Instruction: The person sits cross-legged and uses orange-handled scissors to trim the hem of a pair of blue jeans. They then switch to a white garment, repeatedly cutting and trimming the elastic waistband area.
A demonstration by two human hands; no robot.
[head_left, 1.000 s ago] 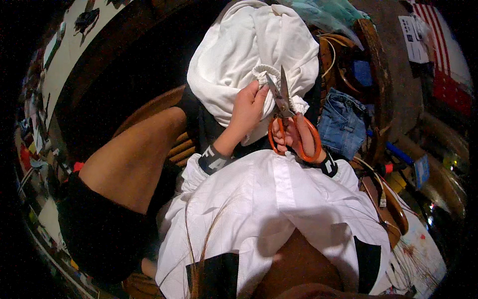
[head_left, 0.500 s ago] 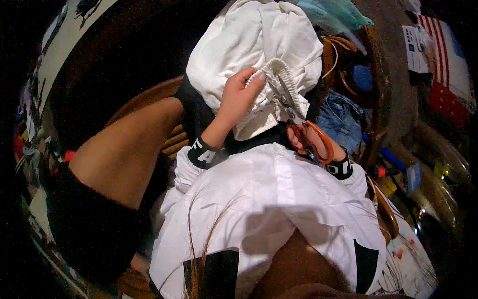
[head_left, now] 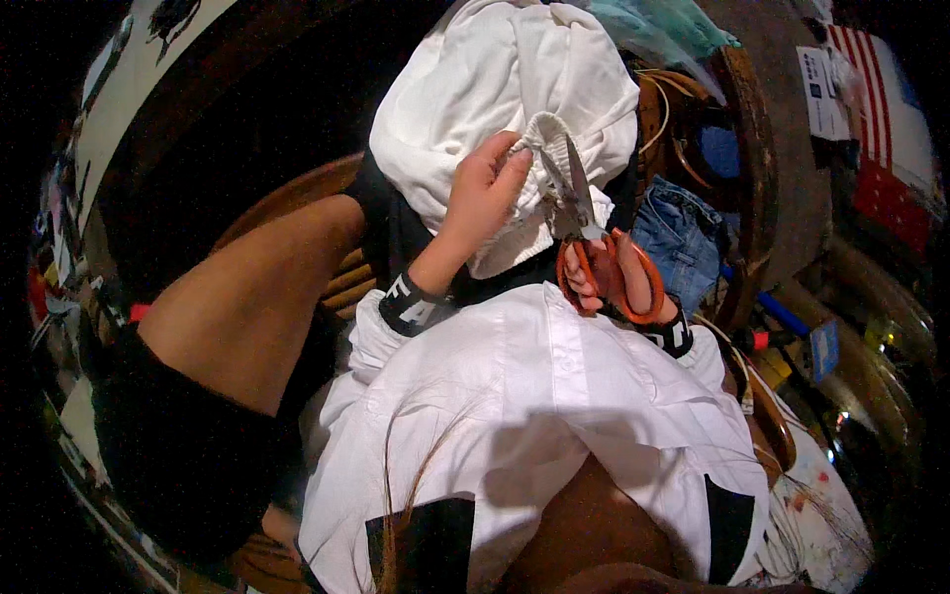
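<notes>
A bundle of white cloth (head_left: pixel 445 94), looking like a garment with a ribbed band, lies over my lap. My left hand (head_left: pixel 485 193) pinches the edge of the ribbed band (head_left: pixel 545 127) between thumb and fingers. In my right hand (head_left: pixel 628 272) is a pair of scissors (head_left: pixel 648 297) with orange handles, my fingers through the loops. Its blades are spread and point away from me, up to the ribbed band. Whether the cloth lies between the blades is hard to make out.
Blue denim (head_left: pixel 678 238) lies to the right, by a dark wooden frame (head_left: pixel 747 129). Beyond the white cloth is a greenish plastic bag (head_left: pixel 663 35). A brown curved wooden piece (head_left: pixel 297 198) shows at the left, behind my bare leg (head_left: pixel 267 287).
The scissors' handles and blades have spread wider apart. My right hand has shifted slightly left, while my left hand keeps its pinch on the band.
</notes>
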